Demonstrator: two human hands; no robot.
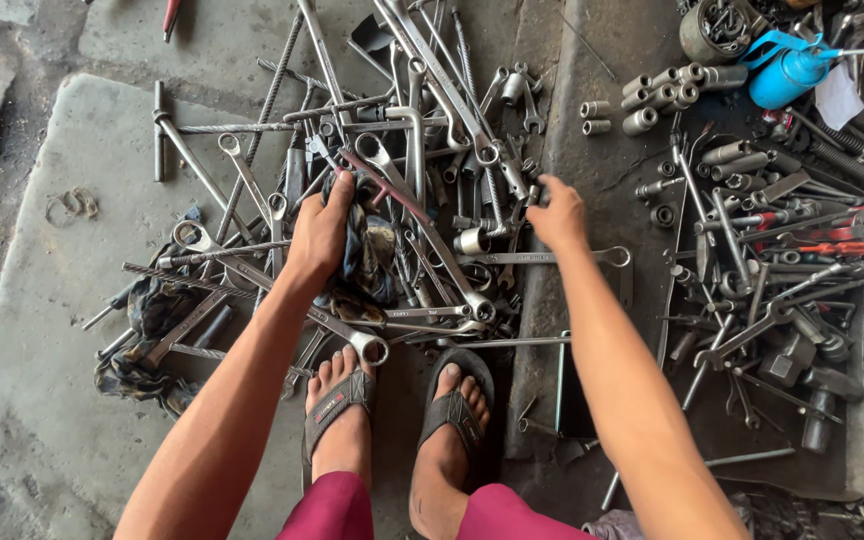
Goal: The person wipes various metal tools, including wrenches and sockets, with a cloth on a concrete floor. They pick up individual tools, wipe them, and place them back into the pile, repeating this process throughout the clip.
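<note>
Concrete floor (pixel 42 380) lay strewn with wrenches (pixel 432 250), and sockets (pixel 662 90) sat at one o'clock. Left hand (pixel 318 232) clamped a dark rag (pixel 372 250) at center; right hand (pixel 559 213), at three o'clock of it, pressed curled fingers onto the wrenches, grip unclear.

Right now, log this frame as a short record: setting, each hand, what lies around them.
setting: concrete floor strewn with hand tools, seen from above
left hand: gripping a dark rag on top of the wrench pile
right hand: fingers down among the wrenches, grasp cannot be told
right side: sockets in a row, a blue oil can, more tools on a dark mat
feet: sandals, just below the pile
</note>
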